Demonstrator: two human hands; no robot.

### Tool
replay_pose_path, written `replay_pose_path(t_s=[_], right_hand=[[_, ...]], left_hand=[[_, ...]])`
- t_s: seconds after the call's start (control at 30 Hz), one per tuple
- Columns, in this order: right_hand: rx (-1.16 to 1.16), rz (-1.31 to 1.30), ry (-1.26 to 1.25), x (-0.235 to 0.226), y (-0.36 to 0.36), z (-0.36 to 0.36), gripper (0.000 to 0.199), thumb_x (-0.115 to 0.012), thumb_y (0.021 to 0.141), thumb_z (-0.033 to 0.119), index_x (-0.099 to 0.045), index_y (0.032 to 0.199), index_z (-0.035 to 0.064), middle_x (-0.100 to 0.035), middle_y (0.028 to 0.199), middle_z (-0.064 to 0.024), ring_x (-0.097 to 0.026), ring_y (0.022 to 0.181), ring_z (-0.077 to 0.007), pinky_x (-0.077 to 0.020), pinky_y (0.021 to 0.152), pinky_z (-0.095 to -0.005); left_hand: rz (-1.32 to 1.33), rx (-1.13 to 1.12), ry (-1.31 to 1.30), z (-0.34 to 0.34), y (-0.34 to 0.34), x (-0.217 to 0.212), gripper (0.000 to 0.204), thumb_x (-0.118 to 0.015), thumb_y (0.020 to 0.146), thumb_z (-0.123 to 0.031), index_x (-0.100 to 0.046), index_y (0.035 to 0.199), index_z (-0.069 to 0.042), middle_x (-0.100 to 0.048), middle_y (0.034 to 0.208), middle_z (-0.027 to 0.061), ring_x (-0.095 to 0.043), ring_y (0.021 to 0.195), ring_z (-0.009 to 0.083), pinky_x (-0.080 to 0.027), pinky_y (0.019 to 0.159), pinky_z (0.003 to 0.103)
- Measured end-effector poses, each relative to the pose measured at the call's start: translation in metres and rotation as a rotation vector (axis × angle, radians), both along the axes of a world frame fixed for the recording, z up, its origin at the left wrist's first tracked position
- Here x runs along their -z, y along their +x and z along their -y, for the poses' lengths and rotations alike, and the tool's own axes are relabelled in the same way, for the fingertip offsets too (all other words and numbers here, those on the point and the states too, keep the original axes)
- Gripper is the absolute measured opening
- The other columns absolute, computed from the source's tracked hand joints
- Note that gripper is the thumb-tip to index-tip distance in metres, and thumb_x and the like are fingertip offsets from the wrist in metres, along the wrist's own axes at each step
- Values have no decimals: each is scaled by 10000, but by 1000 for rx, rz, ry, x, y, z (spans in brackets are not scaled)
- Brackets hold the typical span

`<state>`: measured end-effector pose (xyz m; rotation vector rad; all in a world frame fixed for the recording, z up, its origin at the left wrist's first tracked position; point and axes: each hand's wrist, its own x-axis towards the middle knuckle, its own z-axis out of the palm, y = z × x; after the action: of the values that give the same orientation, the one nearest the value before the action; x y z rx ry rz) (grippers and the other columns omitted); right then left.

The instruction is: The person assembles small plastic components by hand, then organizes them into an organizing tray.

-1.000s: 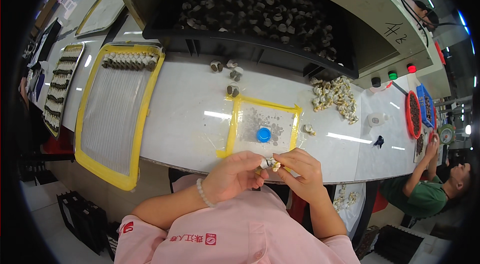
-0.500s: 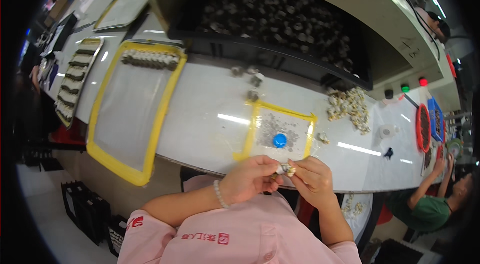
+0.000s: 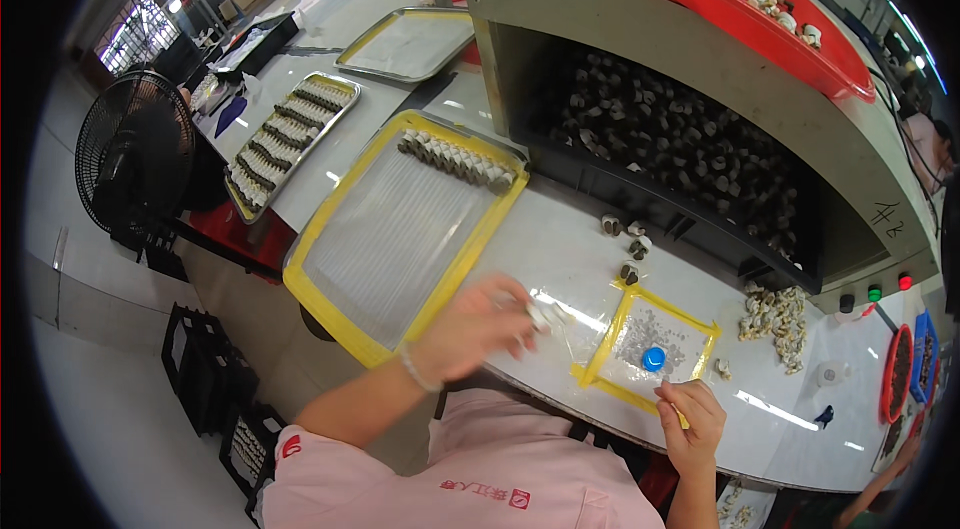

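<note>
My left hand (image 3: pixel 470 331), blurred by motion, has its fingers closed on a small white part (image 3: pixel 541 317) above the bench, between the yellow-edged tray (image 3: pixel 458 271) and the yellow-taped square (image 3: pixel 609 332). A row of white-and-dark parts (image 3: pixel 455 159) stands along the tray's far end. My right hand (image 3: pixel 692 421) is pinched at the near edge of the taped square; whatever lies between its fingertips is too small to make out. A blue cap (image 3: pixel 653 359) rests on the square among grey spots.
A black bin (image 3: pixel 690 212) of dark-and-white parts sits under the machine housing, with a few loose parts (image 3: pixel 638 248) before it. To the right lies a pile of white-yellow pieces (image 3: pixel 775 327). Another filled tray (image 3: pixel 345 101) and a fan (image 3: pixel 135 154) are at left.
My hands, together before, have come apart. The left has moved leftward with the small white part toward the tray; the right stays near the taped square. The view has swung left.
</note>
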<state>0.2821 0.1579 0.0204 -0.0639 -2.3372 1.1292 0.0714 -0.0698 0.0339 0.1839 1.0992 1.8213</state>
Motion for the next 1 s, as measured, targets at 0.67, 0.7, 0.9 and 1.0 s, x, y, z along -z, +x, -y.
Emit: replay_pose_path(t_s=[0.67, 0.7, 0.9, 1.0], right_hand=[[302, 86, 124, 2, 32, -24, 192, -648, 726, -55, -651, 917, -40, -634, 727, -120, -582, 627, -247, -455, 588, -314], [321, 92, 139, 2, 33, -27, 194, -649, 727, -56, -651, 920, -39, -632, 728, -122, -584, 634, -249, -456, 591, -316], [541, 201, 113, 3, 43, -55, 231, -655, 732, -41, -654, 962, -16, -637, 820, -125, -598, 676, -218, -476, 628, -302], [591, 296, 64, 1, 43, -68, 257, -671, 725, -15, -652, 981, -5, -634, 875, -117, -600, 697, -211, -481, 631, -301]], left_hand=[[-1573, -377, -1165, 69, -266, 45, 270, -579, 731, 11, -518, 984, -61, -620, 819, 178, -600, 804, 369, -468, 709, 436], [-1661, -407, -1224, 65, -257, 38, 273, -581, 733, -1, -523, 995, -52, -621, 819, 174, -603, 790, 359, -471, 701, 428], [-1502, -156, -723, -33, -147, 1, 321, -620, 765, -86, -540, 1066, -11, -607, 919, 175, -601, 779, 301, -483, 706, 389], [-1691, 172, -343, -79, -66, 3, 336, -671, 784, -166, -558, 1053, 0, -580, 949, 142, -579, 784, 258, -478, 682, 333]])
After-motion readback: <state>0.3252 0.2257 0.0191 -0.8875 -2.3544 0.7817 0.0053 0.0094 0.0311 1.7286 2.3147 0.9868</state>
